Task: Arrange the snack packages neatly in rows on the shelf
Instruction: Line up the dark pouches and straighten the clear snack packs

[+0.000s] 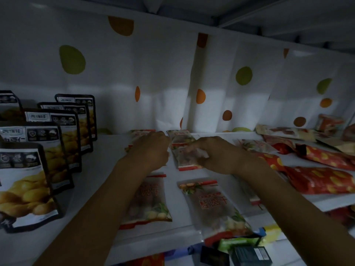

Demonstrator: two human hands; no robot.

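Observation:
Clear snack packets with red edges lie flat on the white shelf. My right hand pinches one of them, the middle packet, at its right side. My left hand has its fingers curled over another packet at the back; that packet is mostly hidden. Two more clear packets lie nearer the front, side by side. A further one lies to the right of my right hand.
Black-and-yellow stand-up pouches stand in rows at the left. Red packets with yellow spots lie loosely at the right. A white dotted sheet covers the back wall. Mixed packs show on the lower shelf at the front.

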